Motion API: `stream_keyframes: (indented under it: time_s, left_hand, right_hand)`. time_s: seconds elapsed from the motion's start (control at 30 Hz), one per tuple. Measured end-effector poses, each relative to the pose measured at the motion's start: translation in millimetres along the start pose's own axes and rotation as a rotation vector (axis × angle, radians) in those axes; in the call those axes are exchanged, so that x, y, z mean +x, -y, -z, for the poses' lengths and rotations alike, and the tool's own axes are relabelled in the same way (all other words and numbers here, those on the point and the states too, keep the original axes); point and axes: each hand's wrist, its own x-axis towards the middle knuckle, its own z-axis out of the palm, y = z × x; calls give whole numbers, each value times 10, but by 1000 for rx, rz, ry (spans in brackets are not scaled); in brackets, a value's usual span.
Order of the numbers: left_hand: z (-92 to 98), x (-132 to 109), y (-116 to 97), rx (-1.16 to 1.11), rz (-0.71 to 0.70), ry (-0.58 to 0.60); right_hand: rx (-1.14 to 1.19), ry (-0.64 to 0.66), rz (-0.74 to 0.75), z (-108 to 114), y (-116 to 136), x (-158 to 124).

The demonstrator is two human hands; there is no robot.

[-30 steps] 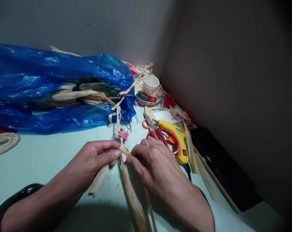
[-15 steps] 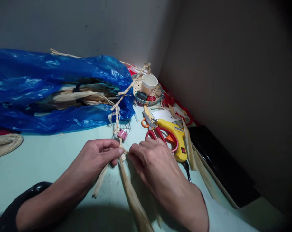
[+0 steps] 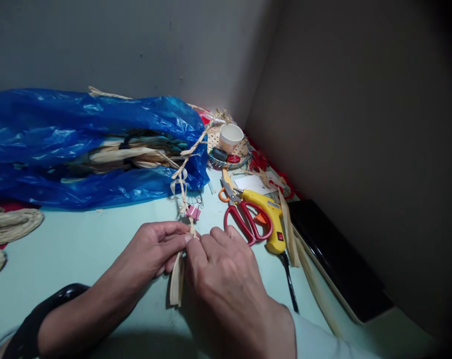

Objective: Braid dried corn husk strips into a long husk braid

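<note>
A thin braid of pale dried plant fibre runs from the basket area toward me, with a pink binder clip fixed on it just beyond my fingers. My left hand pinches the near end of the braid between thumb and fingers. Right against it, my right hand is closed at the same spot, its fingertips on the fibre strands and partly hidden by its own back. One flat loose strand hangs down between the hands.
A blue plastic bag with bundled fibres lies at the back left. Red-handled scissors, a yellow glue gun and a black flat object are on the right. Behind stands a woven basket with a paper cup. Coiled braids lie left.
My right hand has moved left until it meets my left hand. The loose strand hangs straighter, and the long strand that ran toward me is now hidden behind my right hand.
</note>
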Motion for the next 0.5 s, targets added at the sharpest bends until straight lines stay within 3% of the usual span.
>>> stream_keyframes:
  time_s: [0.27, 0.4, 0.5]
  left_hand:
    - [79, -19, 57, -64, -17, 38]
    - [83, -40, 10, -136, -59, 99]
    - [82, -55, 2, -183, -67, 120]
  right_hand:
    - [1, -220, 161, -169, 7, 0]
    - [244, -80, 78, -14, -102, 32]
    - [558, 32, -137, 129, -220, 77]
